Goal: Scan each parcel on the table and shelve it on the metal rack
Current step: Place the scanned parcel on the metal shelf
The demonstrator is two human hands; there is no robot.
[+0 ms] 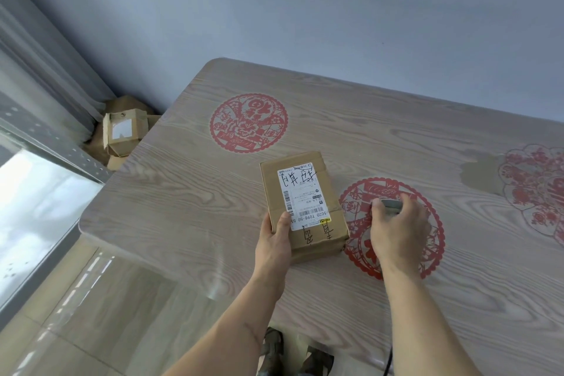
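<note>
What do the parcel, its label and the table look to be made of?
Parcel: brown corrugated cardboard, matte, with folded flaps and creased edges. Label: white paper sticker, printed barcodes and inked handwriting. Table: pale wood grain, possibly laminate or under a clear glossy cover, judging by the sheen.

Pale wood-grain table [183,207]: one labelled cardboard parcel [302,201] on top, three red paper-cut decals [248,122] flat on surface.
</note>
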